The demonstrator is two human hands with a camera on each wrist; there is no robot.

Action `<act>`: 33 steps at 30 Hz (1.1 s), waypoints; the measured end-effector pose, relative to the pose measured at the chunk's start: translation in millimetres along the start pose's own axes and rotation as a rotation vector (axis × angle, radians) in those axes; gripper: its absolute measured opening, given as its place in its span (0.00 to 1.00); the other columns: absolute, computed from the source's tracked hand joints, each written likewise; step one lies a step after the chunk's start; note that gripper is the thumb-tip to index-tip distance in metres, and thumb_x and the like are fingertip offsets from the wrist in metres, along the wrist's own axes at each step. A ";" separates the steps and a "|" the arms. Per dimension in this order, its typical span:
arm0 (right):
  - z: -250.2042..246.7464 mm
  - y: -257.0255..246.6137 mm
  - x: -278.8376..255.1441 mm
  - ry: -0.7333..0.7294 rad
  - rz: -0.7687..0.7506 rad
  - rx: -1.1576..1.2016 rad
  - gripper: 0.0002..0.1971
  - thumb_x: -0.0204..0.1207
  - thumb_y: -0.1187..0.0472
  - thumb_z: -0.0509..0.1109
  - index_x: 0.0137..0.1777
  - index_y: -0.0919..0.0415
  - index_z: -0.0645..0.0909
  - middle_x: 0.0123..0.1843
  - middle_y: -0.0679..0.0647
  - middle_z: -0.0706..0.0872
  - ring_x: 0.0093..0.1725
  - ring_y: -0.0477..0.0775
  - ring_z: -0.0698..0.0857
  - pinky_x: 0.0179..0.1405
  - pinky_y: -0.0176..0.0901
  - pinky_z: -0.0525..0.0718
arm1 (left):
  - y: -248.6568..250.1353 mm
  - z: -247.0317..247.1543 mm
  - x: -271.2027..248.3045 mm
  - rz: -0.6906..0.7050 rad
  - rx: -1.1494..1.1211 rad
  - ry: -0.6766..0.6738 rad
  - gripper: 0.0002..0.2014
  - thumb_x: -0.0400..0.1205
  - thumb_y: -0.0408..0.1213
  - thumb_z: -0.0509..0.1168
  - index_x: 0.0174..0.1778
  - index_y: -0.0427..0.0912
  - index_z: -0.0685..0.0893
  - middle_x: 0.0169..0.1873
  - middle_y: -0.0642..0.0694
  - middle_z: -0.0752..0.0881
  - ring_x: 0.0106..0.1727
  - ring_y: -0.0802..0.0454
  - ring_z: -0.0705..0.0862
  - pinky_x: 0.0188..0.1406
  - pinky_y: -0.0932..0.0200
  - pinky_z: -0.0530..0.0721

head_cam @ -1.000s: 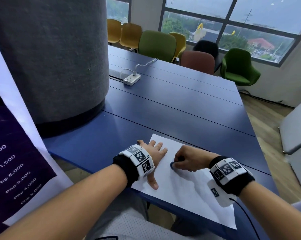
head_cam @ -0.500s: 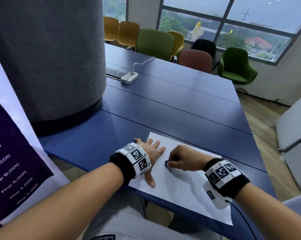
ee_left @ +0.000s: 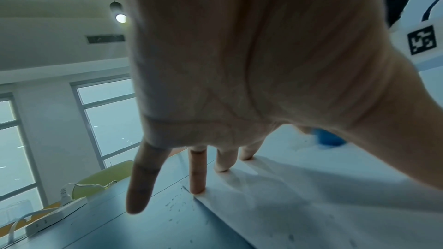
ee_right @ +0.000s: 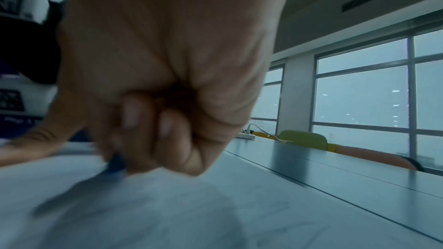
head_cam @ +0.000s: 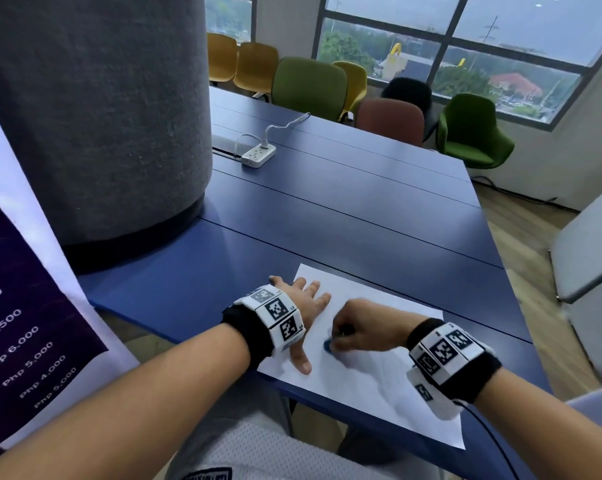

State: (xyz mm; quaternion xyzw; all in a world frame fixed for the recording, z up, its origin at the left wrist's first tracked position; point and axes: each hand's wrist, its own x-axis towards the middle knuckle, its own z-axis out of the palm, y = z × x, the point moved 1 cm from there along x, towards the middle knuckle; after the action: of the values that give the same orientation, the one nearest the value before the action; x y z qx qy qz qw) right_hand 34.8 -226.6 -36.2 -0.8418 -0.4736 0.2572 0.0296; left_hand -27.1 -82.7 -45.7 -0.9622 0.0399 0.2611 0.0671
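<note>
A white paper sheet [head_cam: 379, 386] lies on the near edge of the blue table [head_cam: 344, 230]. My left hand [head_cam: 308, 303] lies flat with spread fingers on the sheet's left part, pressing it down; the left wrist view shows the fingertips [ee_left: 197, 189] at the paper's [ee_left: 311, 205] corner. My right hand [head_cam: 351, 332] is curled into a fist and pinches a small blue eraser-like piece [head_cam: 328, 347] against the sheet. The right wrist view is motion-blurred, with the blue piece [ee_right: 117, 164] under the curled fingers [ee_right: 148, 120]. Most of the piece is hidden.
A wide grey pillar [head_cam: 95, 116] stands on the table's left. A white power strip [head_cam: 258, 155] with a cable lies further back. Several coloured chairs [head_cam: 310, 86] line the far side. A purple printed banner [head_cam: 22, 323] hangs at my left. Wooden floor lies to the right.
My right hand has slid the blue piece a short way across the sheet toward me and is blurred with motion. My left hand stays flat on the paper.
</note>
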 end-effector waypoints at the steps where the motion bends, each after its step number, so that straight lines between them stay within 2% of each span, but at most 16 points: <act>1: -1.5 1.5 3.4 0.080 0.005 -0.012 0.15 0.76 0.49 0.70 0.37 0.62 0.83 0.34 0.53 0.87 0.31 0.54 0.81 0.33 0.42 0.79 | -0.3 0.5 0.1 0.000 0.003 0.004 0.70 0.61 0.67 0.78 0.86 0.47 0.37 0.86 0.42 0.41 0.86 0.36 0.45 0.74 0.19 0.55; 3: 1.2 2.1 2.3 0.102 -0.010 -0.005 0.15 0.75 0.50 0.70 0.39 0.63 0.84 0.36 0.54 0.87 0.32 0.54 0.81 0.34 0.44 0.80 | -0.5 1.5 0.9 0.005 -0.004 0.012 0.70 0.62 0.67 0.78 0.86 0.47 0.37 0.87 0.42 0.40 0.86 0.36 0.44 0.74 0.19 0.55; 7: 5.2 -8.5 -11.2 -0.202 -0.010 0.073 0.10 0.76 0.53 0.71 0.40 0.60 0.85 0.30 0.50 0.83 0.26 0.48 0.77 0.30 0.40 0.79 | -1.1 0.6 0.5 -0.003 -0.031 -0.013 0.70 0.62 0.65 0.79 0.86 0.47 0.35 0.86 0.41 0.39 0.86 0.35 0.42 0.74 0.17 0.51; 8: 3.6 -7.1 -8.7 -0.173 0.006 0.067 0.10 0.76 0.53 0.71 0.40 0.60 0.85 0.30 0.49 0.83 0.27 0.48 0.77 0.30 0.39 0.78 | -0.6 0.3 0.2 -0.004 -0.027 -0.016 0.70 0.62 0.65 0.79 0.86 0.47 0.35 0.86 0.41 0.39 0.86 0.35 0.42 0.74 0.17 0.51; 11: 0.5 -2.2 -1.3 0.080 0.012 0.007 0.12 0.76 0.51 0.70 0.40 0.60 0.86 0.35 0.51 0.87 0.30 0.47 0.79 0.31 0.35 0.76 | 0.2 1.1 0.4 0.001 -0.017 0.000 0.70 0.63 0.65 0.79 0.86 0.47 0.36 0.86 0.41 0.39 0.86 0.36 0.42 0.74 0.17 0.53; 12: 2.4 -1.8 -2.4 0.085 -0.001 0.011 0.12 0.76 0.52 0.70 0.40 0.60 0.85 0.36 0.51 0.87 0.31 0.47 0.79 0.31 0.34 0.76 | 0.3 1.2 0.4 0.001 -0.020 0.003 0.70 0.63 0.65 0.79 0.86 0.47 0.36 0.86 0.41 0.39 0.86 0.36 0.42 0.74 0.17 0.53; 15: 8.7 -9.9 -11.4 -0.136 -0.024 0.070 0.08 0.75 0.51 0.71 0.37 0.52 0.84 0.33 0.48 0.84 0.28 0.45 0.78 0.30 0.35 0.77 | 0.0 1.3 1.3 -0.010 -0.031 -0.014 0.70 0.62 0.65 0.79 0.86 0.47 0.36 0.86 0.41 0.39 0.86 0.35 0.42 0.73 0.16 0.51; 16: 8.2 -10.4 -11.0 -0.146 -0.013 0.062 0.08 0.75 0.50 0.71 0.37 0.52 0.84 0.32 0.48 0.84 0.28 0.46 0.78 0.30 0.36 0.78 | 0.5 1.3 1.3 -0.012 -0.028 -0.019 0.70 0.62 0.65 0.79 0.86 0.47 0.35 0.86 0.41 0.38 0.86 0.35 0.42 0.73 0.15 0.50; 20: -1.3 5.4 3.0 0.155 0.067 0.001 0.15 0.76 0.49 0.69 0.38 0.62 0.84 0.35 0.54 0.87 0.31 0.51 0.80 0.32 0.42 0.78 | 1.2 1.9 1.2 -0.008 -0.022 -0.002 0.70 0.63 0.64 0.79 0.86 0.46 0.36 0.86 0.41 0.39 0.86 0.36 0.43 0.73 0.16 0.52; 22: 0.7 4.4 0.3 0.072 0.042 0.017 0.14 0.75 0.50 0.70 0.37 0.61 0.85 0.33 0.54 0.87 0.29 0.49 0.78 0.31 0.42 0.78 | -0.2 2.2 0.6 -0.009 -0.033 -0.003 0.70 0.63 0.64 0.79 0.86 0.47 0.36 0.86 0.41 0.39 0.86 0.36 0.42 0.73 0.16 0.51; 25: -1.2 -3.9 -12.8 -0.206 0.055 0.070 0.13 0.75 0.52 0.71 0.38 0.62 0.85 0.29 0.51 0.82 0.25 0.47 0.76 0.28 0.39 0.76 | 0.1 2.4 1.1 -0.012 -0.038 -0.017 0.70 0.63 0.64 0.79 0.86 0.47 0.35 0.86 0.41 0.37 0.86 0.35 0.41 0.72 0.16 0.49; 26: -3.4 -2.8 -11.9 -0.187 0.065 0.079 0.13 0.75 0.52 0.71 0.38 0.62 0.85 0.28 0.50 0.81 0.24 0.47 0.75 0.27 0.38 0.76 | 0.1 2.3 1.3 -0.012 -0.032 -0.018 0.70 0.63 0.64 0.79 0.86 0.47 0.35 0.86 0.41 0.37 0.86 0.35 0.41 0.72 0.16 0.49; 29: -5.8 7.1 -3.6 0.107 0.084 0.054 0.15 0.76 0.50 0.71 0.36 0.61 0.85 0.29 0.49 0.83 0.24 0.44 0.75 0.26 0.35 0.73 | 0.6 3.0 1.7 -0.009 -0.027 -0.001 0.70 0.62 0.64 0.79 0.86 0.47 0.35 0.86 0.41 0.39 0.86 0.35 0.42 0.73 0.16 0.51; 30: -3.1 9.3 -3.9 0.133 0.084 0.050 0.15 0.75 0.50 0.70 0.36 0.62 0.85 0.30 0.51 0.83 0.25 0.45 0.75 0.26 0.35 0.73 | 1.3 2.9 1.8 -0.008 -0.030 0.003 0.70 0.62 0.64 0.79 0.86 0.47 0.36 0.86 0.41 0.39 0.86 0.35 0.43 0.73 0.16 0.51; 31: -0.1 9.7 -6.1 0.099 0.072 0.052 0.15 0.75 0.51 0.70 0.37 0.63 0.85 0.30 0.54 0.84 0.25 0.46 0.75 0.26 0.35 0.73 | 1.2 2.7 2.2 -0.008 -0.031 0.003 0.70 0.62 0.64 0.79 0.86 0.47 0.36 0.86 0.41 0.39 0.86 0.35 0.43 0.73 0.15 0.51; 33: 2.3 5.1 -12.8 -0.101 0.072 0.080 0.14 0.75 0.52 0.70 0.38 0.64 0.85 0.30 0.55 0.83 0.25 0.48 0.75 0.26 0.38 0.74 | 1.0 2.7 2.6 -0.013 -0.033 -0.007 0.70 0.62 0.64 0.79 0.86 0.47 0.35 0.86 0.41 0.38 0.86 0.35 0.42 0.72 0.15 0.50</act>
State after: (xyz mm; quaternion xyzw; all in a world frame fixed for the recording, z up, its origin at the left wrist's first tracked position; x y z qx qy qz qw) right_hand 32.3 -240.3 -34.6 -0.8424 -0.4331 0.3192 0.0301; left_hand -26.3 -83.4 -49.5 -0.9625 0.0291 0.2647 0.0527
